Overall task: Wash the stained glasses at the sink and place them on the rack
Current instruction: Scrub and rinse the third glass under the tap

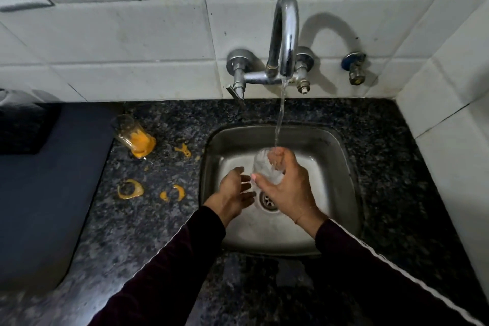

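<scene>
My right hand [287, 182] is shut on a clear glass [263, 167] over the steel sink [341, 167], right under the running water from the faucet [284, 34]. The stream lands on my fingers at the glass's rim. My left hand [234, 193] hovers just left of the glass with its fingers apart and holds nothing. A second glass [133, 137], smeared with orange stain, stands on the dark granite counter [158, 219] to the left of the sink.
Orange ring marks [130, 189] and smaller orange spots [173, 192] lie on the counter between the stained glass and the sink. A dark mat [39, 193] covers the left side. White tiled walls close the back and the right.
</scene>
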